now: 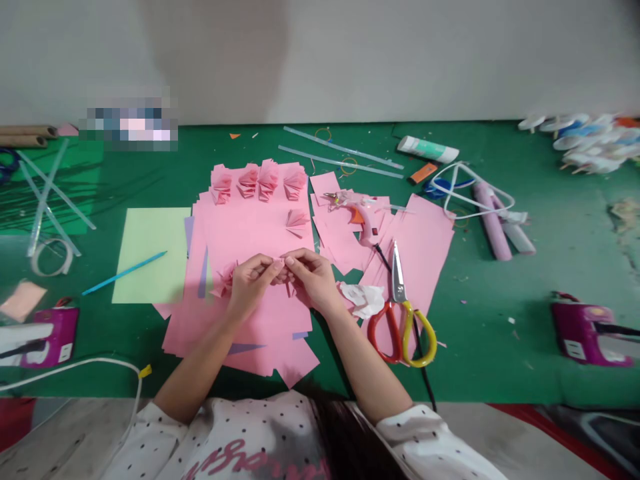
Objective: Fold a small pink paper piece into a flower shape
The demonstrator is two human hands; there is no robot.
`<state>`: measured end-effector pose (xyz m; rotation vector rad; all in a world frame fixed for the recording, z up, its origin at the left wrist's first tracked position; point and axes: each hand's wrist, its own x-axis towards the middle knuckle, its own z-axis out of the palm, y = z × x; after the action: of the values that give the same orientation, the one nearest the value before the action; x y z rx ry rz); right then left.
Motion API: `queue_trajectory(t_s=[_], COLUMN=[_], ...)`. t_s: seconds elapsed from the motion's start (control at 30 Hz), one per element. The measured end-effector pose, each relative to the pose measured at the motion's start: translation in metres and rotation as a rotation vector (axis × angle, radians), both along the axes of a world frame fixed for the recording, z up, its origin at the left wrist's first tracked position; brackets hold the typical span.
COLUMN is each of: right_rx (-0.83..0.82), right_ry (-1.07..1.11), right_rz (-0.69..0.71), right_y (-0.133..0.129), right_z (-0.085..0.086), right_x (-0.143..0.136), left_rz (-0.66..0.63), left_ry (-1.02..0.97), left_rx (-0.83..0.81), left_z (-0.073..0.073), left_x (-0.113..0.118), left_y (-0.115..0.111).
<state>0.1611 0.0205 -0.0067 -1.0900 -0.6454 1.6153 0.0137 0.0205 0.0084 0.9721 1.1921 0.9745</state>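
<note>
My left hand (pixel 254 280) and my right hand (pixel 311 277) meet over a stack of pink paper (pixel 250 233), pinching a small folded pink paper piece (pixel 281 265) between thumbs and fingers. Much of that piece is hidden by the fingers. Several pleated pink fans (pixel 269 180) lie along the stack's top edge. Another fan (pixel 297 222) rests below them at the right, and a further pleated piece (pixel 226 279) sits just left of my left hand.
Right of the stack lie a pink glue gun (pixel 367 217), scissors (pixel 399 293) with red and yellow handles, crumpled white tissue (pixel 365 300) and pink sheets (pixel 425 233). A blue pen (pixel 125 272) crosses pale green paper (pixel 150 233) at left. Purple boxes (pixel 580 327) flank the green table (pixel 500 287).
</note>
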Motion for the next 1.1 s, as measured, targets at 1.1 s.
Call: queue_trajectory(t_s=[1.1], right_rx=[-0.031], right_ry=[0.026], right_rz=[0.07], right_y=[-0.003], right_z=[-0.002], right_x=[0.004], left_rz=[0.034], left_ry=[-0.004], left_rx=[0.048], left_z=[-0.006], left_x=[0.003], left_y=[-0.002])
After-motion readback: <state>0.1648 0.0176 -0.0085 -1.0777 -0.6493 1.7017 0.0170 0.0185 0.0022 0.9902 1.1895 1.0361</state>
